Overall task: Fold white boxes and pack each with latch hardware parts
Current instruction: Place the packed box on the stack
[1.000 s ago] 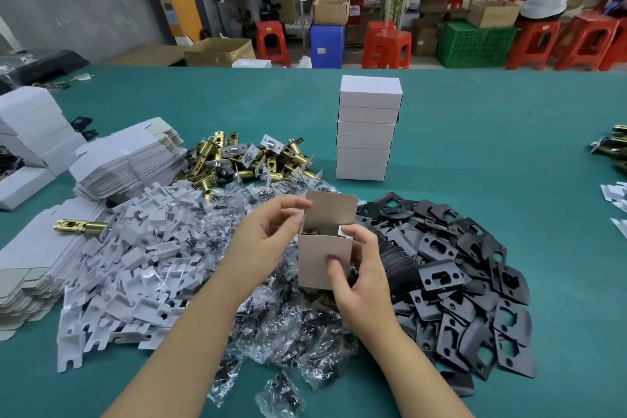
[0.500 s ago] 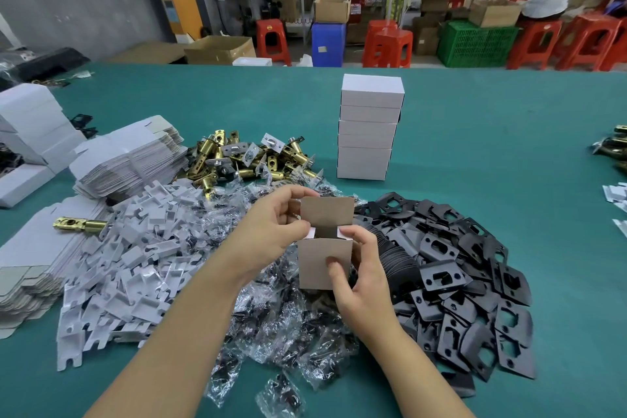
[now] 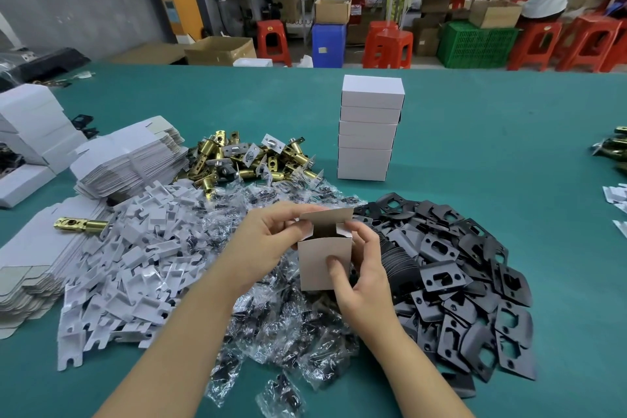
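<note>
Closing: the step in hand appears to be shutting the top of one small box (image 3: pixel 324 261), held upright above the heaps at the table's centre.
Left hand (image 3: pixel 268 241): at 9 o'clock of the box; thumb and fingers pinch the raised lid flap (image 3: pixel 327 216), bending it toward the opening.
Right hand (image 3: pixel 359 276): at 4 o'clock of the box; thumb pressed on the front panel, fingers curled round the right side, clamping the body steady.
Contents: the opening is dark; what lies inside cannot be told.
Next move: judged, the side flaps need to lie down first, then the lid's tuck tab must slide behind the front panel while the right hand keeps the box square.
Finished boxes: one stack (image 3: pixel 369 127) at 12 o'clock, about six high.
Flat blanks (image 3: pixel 132 159): a pile at 10 o'clock, too many to count.
Brass latches (image 3: pixel 244 159): a heap at 11 o'clock, plus one lone latch (image 3: pixel 79 225) at 9 o'clock.
Black plates (image 3: pixel 468 285): a heap at 3 o'clock, dozens.
White inserts (image 3: pixel 135 265) and bagged screws (image 3: pixel 288 326): uncounted heaps at 8 and 6 o'clock.
</note>
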`<state>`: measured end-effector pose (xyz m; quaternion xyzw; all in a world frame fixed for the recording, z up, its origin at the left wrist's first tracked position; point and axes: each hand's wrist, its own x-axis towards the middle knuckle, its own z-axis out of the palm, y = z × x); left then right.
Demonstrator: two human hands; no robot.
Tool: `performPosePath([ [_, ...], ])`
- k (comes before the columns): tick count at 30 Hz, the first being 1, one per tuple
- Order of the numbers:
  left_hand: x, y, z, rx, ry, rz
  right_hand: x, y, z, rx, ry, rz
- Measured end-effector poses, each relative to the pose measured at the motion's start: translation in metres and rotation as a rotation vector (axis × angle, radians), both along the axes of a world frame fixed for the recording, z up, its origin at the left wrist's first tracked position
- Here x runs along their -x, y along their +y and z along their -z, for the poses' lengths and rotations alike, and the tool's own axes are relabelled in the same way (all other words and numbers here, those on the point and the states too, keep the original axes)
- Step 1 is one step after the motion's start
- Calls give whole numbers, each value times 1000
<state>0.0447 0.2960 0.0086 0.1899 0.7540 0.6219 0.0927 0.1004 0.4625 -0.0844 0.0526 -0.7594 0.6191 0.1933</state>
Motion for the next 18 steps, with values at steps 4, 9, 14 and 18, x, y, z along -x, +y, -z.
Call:
performPosePath([
  [4,-2,-4,0,76,45,4,0,-1,1,33,-12,14],
  [9,-7,-8,1,151,89,50,-1,0,0,6,6,14],
  [14,-5,-3,17,218,196,-1,0,2,0,1,28,-7],
  [18,-7,-3,21,274,241,1,-4,2,-5,104,57,-36],
])
